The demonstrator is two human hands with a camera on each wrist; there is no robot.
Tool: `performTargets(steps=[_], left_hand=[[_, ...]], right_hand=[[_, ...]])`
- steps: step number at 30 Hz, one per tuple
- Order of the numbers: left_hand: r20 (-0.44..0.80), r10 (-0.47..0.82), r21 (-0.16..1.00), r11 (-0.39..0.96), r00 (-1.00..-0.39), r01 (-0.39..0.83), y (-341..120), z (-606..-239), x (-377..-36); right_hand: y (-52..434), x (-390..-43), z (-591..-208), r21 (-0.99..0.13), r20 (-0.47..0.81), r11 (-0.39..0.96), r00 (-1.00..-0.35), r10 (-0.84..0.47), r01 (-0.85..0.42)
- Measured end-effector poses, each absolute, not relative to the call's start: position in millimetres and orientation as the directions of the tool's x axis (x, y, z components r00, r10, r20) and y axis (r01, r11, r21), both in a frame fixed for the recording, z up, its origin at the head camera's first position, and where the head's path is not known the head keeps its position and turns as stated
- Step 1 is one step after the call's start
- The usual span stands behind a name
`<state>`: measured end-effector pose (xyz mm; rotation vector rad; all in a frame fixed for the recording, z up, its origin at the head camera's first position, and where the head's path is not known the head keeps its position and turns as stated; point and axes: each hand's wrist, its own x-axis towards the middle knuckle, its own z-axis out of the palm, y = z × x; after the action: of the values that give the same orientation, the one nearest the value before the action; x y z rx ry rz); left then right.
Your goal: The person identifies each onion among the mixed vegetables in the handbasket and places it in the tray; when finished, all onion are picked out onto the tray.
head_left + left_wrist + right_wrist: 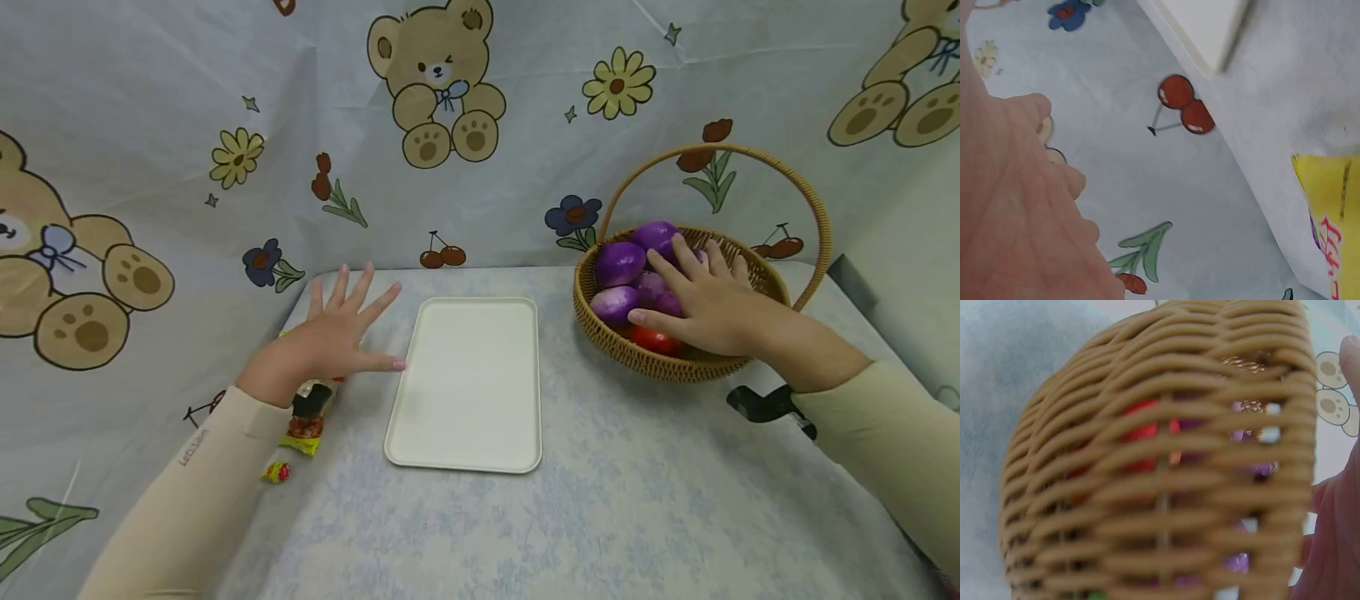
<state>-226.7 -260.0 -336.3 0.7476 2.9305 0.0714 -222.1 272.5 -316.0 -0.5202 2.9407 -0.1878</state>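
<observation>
My left hand (330,337) hovers with fingers spread, its thumb tip overlapping the left edge of a white tray (471,383) in the head view. Below that hand lies a yellow snack packet (306,417), partly hidden by the wrist. On the right, my right hand (712,304) spreads its fingers over a wicker basket (660,367) with a tall handle. Inside the basket are several purple, onion-like vegetables (619,264) and a red tomato-like one (654,340). In the right wrist view the basket's woven side (1166,487) fills most of the picture, the hand (1335,531) beyond its rim.
A small wrapped candy (277,472) lies near the table's left edge. A black object (761,404) shows beside the right sleeve. A cloth printed with bears (442,83) hangs behind the pale blue table (480,533).
</observation>
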Motion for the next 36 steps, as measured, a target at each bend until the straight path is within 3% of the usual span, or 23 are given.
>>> performTargets(steps=[4, 7, 11, 15, 25, 36], left_hand=[[-0.032, 0.524, 0.105, 0.849, -0.851, 0.518, -253.3, -340.8, -208.6], [0.013, 0.523, 0.2, 0.833, -0.852, 0.515, -247.4, -350.7, -193.4], [0.012, 0.466, 0.389, 0.813, -0.885, 0.434, -240.4, -369.0, -169.2], [-0.025, 0.39, 0.501, 0.802, -0.92, 0.326, -234.4, -388.1, -146.6], [-0.18, 0.34, 0.553, 0.811, -0.923, 0.191, -231.2, -433.9, -123.2], [-0.192, 0.336, 0.592, 0.789, -0.922, 0.165, -235.0, -443.2, -118.2]], right_hand=[[263.9, -222.5, -316.0, -0.199, -0.122, 0.92, -0.923, -0.366, -0.338], [257.3, -222.7, -317.2, -0.229, -0.104, 0.907, -0.918, -0.384, -0.353], [249.9, -224.4, -320.7, -0.251, -0.073, 0.899, -0.919, -0.388, -0.36], [244.1, -231.3, -322.4, -0.239, -0.047, 0.901, -0.922, -0.384, -0.363], [234.8, -263.2, -308.7, -0.274, -0.092, 0.903, -0.926, -0.367, -0.33], [227.4, -282.3, -306.3, -0.28, -0.156, 0.9, -0.91, -0.385, -0.333]])
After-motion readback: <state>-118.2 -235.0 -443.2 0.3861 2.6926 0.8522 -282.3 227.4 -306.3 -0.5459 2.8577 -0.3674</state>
